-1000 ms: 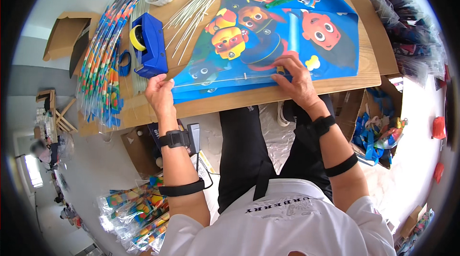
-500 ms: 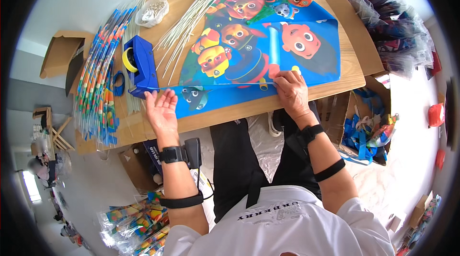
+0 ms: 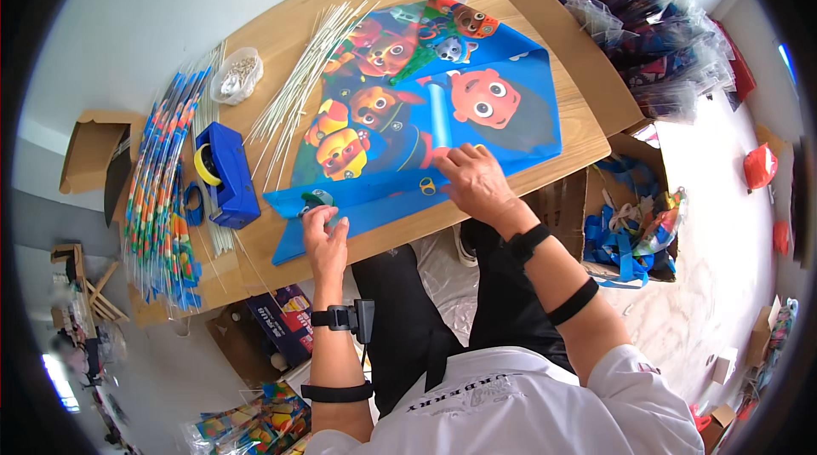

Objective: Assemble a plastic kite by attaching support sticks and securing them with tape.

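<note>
A thin blue sheet (image 3: 511, 144) printed with cartoon figures, shaped like a kite sail, lies across the tabletop. Its near edge is folded into a long flap running between my hands. My left hand (image 3: 326, 242) is at the flap's left part, fingers curled and closed on the sheet. Farther right, my right hand (image 3: 477, 185) grips the fold from above, its fingers bunched together; the fingertips' undersides are hidden. Left of the sheet stands a blue tape dispenser (image 3: 234, 178) with a yellow-cored roll.
Thin pale rods (image 3: 302, 80) lie partly against the sheet. A clear tub (image 3: 236, 76) holds small pale parts. Bagged printed bundles (image 3: 162, 183) lie at the table's left. An open carton (image 3: 630, 200) with blue straps stands at right; more bagged goods (image 3: 647, 38) are behind it.
My left hand has gone from open, palm up, to closed on the flap, moving toward me. The sheet's left corner has risen into a fold. The whole view has shifted.
</note>
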The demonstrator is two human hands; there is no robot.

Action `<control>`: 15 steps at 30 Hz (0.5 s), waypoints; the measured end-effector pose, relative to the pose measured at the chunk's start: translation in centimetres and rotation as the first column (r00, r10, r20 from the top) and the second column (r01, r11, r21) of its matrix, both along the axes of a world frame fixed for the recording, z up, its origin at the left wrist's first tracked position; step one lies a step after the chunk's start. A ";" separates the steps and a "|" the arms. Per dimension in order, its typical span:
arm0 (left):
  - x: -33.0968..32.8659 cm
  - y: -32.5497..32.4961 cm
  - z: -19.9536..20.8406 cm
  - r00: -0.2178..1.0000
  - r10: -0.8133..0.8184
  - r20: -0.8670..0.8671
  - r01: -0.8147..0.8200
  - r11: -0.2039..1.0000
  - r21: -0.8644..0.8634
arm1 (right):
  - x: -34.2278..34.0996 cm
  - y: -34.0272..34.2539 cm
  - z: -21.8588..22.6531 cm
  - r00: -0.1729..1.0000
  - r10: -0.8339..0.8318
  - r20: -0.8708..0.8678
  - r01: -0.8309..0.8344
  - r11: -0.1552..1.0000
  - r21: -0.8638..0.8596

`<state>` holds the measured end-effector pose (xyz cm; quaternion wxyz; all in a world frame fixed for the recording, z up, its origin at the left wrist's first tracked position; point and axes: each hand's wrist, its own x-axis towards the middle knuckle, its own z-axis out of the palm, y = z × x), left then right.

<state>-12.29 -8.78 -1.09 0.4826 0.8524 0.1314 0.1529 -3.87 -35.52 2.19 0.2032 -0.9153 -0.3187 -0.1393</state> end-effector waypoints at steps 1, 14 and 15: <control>0.1 0.0 0.0 1.000 -0.009 0.007 0.009 1.000 -0.002 | 0.1 0.2 -0.2 1.000 -0.009 0.007 0.009 1.000 -0.002; 0.1 -1.2 1.3 0.997 -0.056 -0.057 0.059 0.997 0.057 | 1.5 1.6 -0.3 0.978 -0.106 -0.179 0.139 0.973 0.182; 0.0 -1.1 1.4 0.996 -0.065 -0.067 0.071 0.993 0.090 | 1.9 1.5 -0.2 0.978 -0.104 -0.179 0.137 0.973 0.184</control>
